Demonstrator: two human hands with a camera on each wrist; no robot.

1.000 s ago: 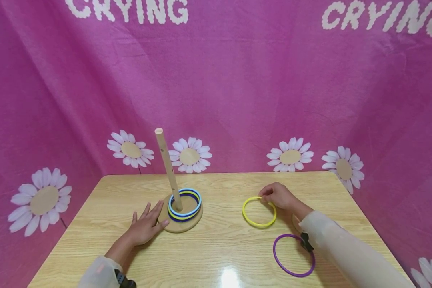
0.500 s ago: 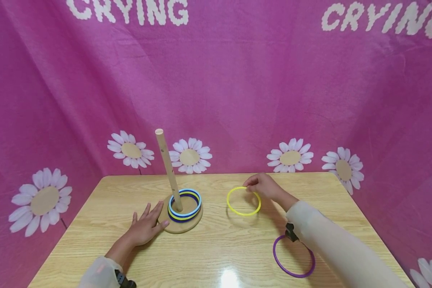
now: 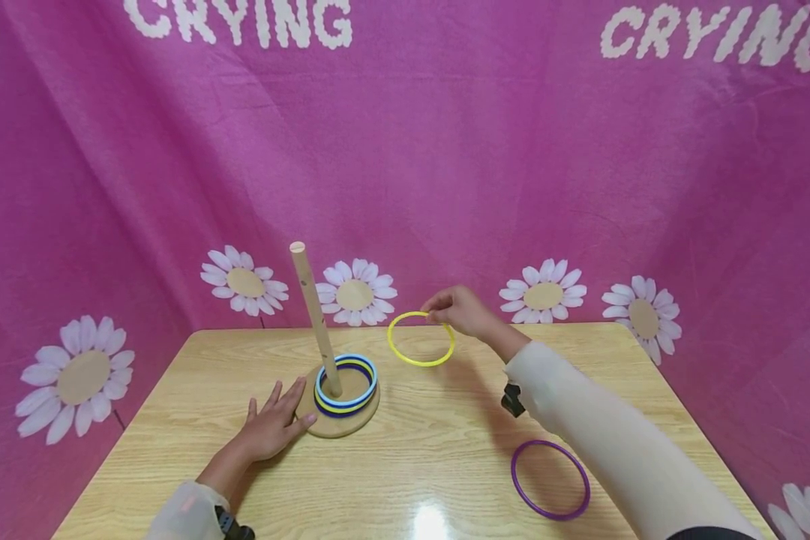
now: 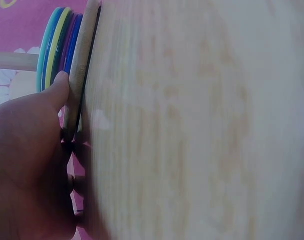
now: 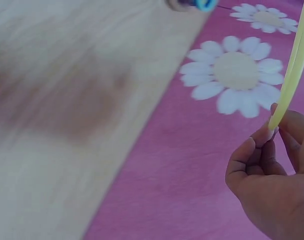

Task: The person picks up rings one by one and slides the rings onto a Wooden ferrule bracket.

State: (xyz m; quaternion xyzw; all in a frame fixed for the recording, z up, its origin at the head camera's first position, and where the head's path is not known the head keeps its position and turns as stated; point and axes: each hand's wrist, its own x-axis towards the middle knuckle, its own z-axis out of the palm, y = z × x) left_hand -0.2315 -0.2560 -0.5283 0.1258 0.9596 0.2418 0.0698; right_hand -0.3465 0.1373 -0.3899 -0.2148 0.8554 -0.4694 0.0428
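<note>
1. Left grip (image 3: 270, 429): fingers spread, holding nothing, thumb against the round base (image 3: 337, 431); lifting away could let the base shift if bumped.
2. Wooden post (image 3: 316, 322), through the stacked rings (image 3: 343, 409): a sideways knock might tip it.
3. Yellow ring (image 3: 421, 364), raised, apart from the post: held at one edge, it may tilt.
4. Right grip (image 3: 462, 311) pinches its rim; too light a pinch could drop it.
5. Purple ring (image 3: 560, 517), on the bench (image 3: 391, 480): a low sleeve (image 3: 601, 427) might drag it.

The person's left hand (image 3: 266, 433) lies low, back upward, fingers spread; the right hand (image 3: 464, 311) is raised on an outstretched right arm (image 3: 601, 412), thumb and fingertips pinched together.
</note>
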